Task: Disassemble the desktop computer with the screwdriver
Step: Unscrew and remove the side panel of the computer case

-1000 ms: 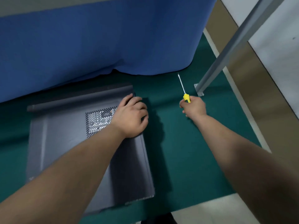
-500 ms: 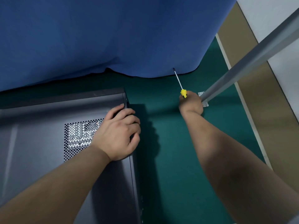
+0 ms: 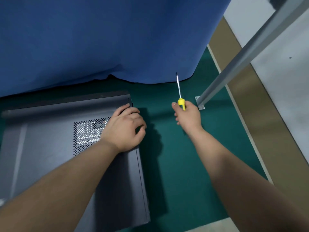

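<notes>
Currently the computer (image 3: 70,148) lies flat on the green table (image 3: 175,164), cover unopened; left hand (image 3: 124,129) grips its corner, right hand (image 3: 188,117) grips the screwdriver (image 3: 180,94), no screws removed yet

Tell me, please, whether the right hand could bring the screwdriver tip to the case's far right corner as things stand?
Probably yes. The right hand holds the screwdriver over bare green mat beside the computer case. Nothing lies between, though the left hand grips that corner and may cover the spot.
</notes>
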A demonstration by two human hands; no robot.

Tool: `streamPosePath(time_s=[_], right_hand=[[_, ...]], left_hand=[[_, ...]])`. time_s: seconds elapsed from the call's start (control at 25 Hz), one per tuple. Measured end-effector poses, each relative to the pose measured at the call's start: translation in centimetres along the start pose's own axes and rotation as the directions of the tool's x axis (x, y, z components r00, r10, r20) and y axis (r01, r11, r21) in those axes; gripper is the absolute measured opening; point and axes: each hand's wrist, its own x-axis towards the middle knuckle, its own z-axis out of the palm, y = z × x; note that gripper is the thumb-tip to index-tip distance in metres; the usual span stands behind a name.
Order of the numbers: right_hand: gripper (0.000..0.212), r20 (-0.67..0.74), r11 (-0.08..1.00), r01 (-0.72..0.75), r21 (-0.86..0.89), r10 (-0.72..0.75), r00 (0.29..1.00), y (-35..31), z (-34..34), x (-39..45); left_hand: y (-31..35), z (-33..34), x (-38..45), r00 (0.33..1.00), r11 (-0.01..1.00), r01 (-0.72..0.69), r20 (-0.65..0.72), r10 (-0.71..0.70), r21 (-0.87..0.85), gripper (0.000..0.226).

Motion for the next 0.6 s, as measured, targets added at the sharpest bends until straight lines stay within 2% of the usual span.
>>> streamPosePath(time_s=[0.08,0.12,0.16,0.2,0.24,0.28,0.32,0.36,0.44,0.6], right_hand=[[0.02,0.092,0.987,0.001,0.158,-0.015,0.996,-1.6,0.1,-6.0],[0.018,0.142,0.979,-0.002,0.203,-0.027,0.989,-2.1,0.4,-8.9],[0.018,0.196,0.976,-0.002,0.219,-0.042,0.98,-2.4,0.8,-12.0],[0.018,0.255,0.975,-0.005,0.222,-0.054,0.965,-2.5,1.3,-14.9],[0.017,0.311,0.975,-0.014,0.223,-0.058,0.949,-2.5,2.1,-18.1],[0.016,0.358,0.973,-0.028,0.231,-0.058,0.932,-2.4,2.9,-21.0],[0.015,0.394,0.97,-0.045,0.239,-0.054,0.917,-2.1,3.8,-23.7],[0.014,0.42,0.97,-0.058,0.236,-0.048,0.906,-1.8,4.8,-26.5],[0.016,0.46,0.976,-0.083,0.202,-0.02,0.887,-0.8,7.1,-31.7],[0.018,0.515,0.986,-0.139,0.093,0.072,0.854,1.8,11.4,-39.4]], left_hand=[[0.8,-0.8,-0.3,0.992,0.957,0.11,-0.025,-0.121,-0.27,0.027],[1.4,-1.3,-0.4,0.972,0.845,0.201,-0.005,-0.234,-0.496,0.025],[2.1,-2.1,-1.0,0.935,0.636,0.277,0.048,-0.352,-0.72,0.024],[2.7,-2.9,-2.0,0.887,0.383,0.311,0.121,-0.446,-0.87,0.022],[3.1,-3.8,-3.7,0.844,0.148,0.3,0.189,-0.502,-0.943,0.018],[3.3,-4.4,-5.5,0.813,-0.041,0.264,0.245,-0.528,-0.964,0.015],[3.2,-4.9,-7.7,0.795,-0.19,0.229,0.296,-0.529,-0.955,0.016],[3.0,-5.2,-10.3,0.781,-0.289,0.196,0.327,-0.532,-0.937,0.017],[2.0,-5.9,-15.9,0.743,-0.382,0.148,0.357,-0.566,-0.912,0.016],[0.2,-6.7,-25.5,0.657,-0.467,0.152,0.442,-0.611,-0.871,0.016]])
